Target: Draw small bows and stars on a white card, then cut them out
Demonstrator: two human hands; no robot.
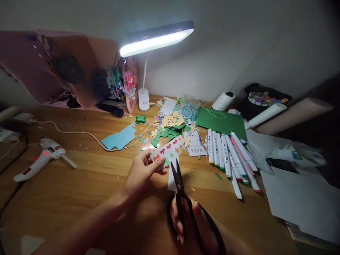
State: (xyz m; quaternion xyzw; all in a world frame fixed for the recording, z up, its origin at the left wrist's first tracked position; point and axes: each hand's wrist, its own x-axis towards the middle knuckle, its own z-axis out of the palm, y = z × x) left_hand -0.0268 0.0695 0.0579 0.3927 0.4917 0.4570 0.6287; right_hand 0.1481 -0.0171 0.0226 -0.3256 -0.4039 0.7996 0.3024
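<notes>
Pinched between the thumb and fingers of my left hand [143, 168] is a white paper strip [167, 150] printed with red bows and coloured stars. My right hand [191, 219] has its fingers through the handles of black scissors [179, 184]. The scissor blades are parted and point up at the lower right edge of the printed strip. Whether they touch it I cannot tell. A plain white paper piece [172, 179] hangs or lies just below the strip, partly behind the blades.
Paper scraps [172, 122] are heaped behind the hands, under a lit lamp [159, 40]. Markers [231, 159] and a green sheet [220, 122] lie right. A glue gun [39, 159], a blue paper [119, 136] and a white cable [77, 132] are left.
</notes>
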